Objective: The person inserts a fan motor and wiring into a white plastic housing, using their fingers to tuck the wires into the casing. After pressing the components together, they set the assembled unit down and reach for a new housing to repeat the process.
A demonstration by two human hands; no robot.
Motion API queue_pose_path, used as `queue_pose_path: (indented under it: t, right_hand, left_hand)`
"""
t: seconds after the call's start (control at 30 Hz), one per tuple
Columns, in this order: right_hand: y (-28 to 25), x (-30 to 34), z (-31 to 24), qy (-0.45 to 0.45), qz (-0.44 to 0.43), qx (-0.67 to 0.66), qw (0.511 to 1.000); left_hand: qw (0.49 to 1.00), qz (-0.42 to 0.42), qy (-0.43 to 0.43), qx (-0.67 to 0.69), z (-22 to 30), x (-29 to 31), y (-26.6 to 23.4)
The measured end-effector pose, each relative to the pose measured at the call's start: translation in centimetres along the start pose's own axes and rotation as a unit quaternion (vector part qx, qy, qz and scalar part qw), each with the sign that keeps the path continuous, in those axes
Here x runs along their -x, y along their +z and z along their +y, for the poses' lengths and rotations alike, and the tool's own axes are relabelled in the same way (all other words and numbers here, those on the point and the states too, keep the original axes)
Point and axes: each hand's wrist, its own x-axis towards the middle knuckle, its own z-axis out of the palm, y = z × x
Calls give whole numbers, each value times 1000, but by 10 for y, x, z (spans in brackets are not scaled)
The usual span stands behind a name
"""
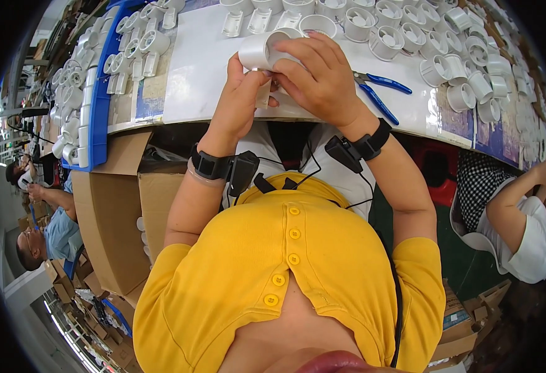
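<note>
Workshop table (192, 81); white cylinder (253, 53) held above it.
Left hand (237, 102) pinches its lower end; right hand (321, 78) curls fingers over its rim. I judge fine adjustment in hand, steadiness needed next.

The held plastic cylinder (255, 53) is white; the metal pliers (385, 81) have blue handles; the rectangular plastic tray (100, 112) is blue, the buttoned fabric shirt (341, 242) plain yellow, a co-worker's cloth garment (477, 189) black-and-white checked.

One held white cylinder (254, 53), one cutter (390, 83), two wristbands (212, 165), five buttons (294, 234) show.
</note>
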Motion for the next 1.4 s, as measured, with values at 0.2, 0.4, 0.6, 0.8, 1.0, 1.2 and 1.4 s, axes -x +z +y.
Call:
queue_pose_path:
  t: [0.2,0.4,0.6,0.8,1.0,1.2,1.4]
  right_hand:
    - [-1,6,4,-25,-12,-1,1000]
    - [-4,7,4,45,-4,-95,994]
    - [-8,4,-1,135,-3,-122,983]
    - [-10,3,-6,173,-29,-146,974]
    - [-6,3,0,102,-40,-103,989]
    - [-9,-2,2,66,-93,-87,990]
    - [-13,-7,0,79,-129,-89,984]
  left_hand:
    - [999,46,-23,14,2,-2,-2]
    - [1000,9,5,25,-5,-4,-7]
    - [994,-62,91,17,-16,-4,-18]
    - [990,-74,123,4,-24,-8,-25]
    - [987,-74,139,-31,-25,-8,-28]
    - [988,-67,134,-49,-26,-6,-28]
    - [989,-49,127,-58,-30,-8,-34]
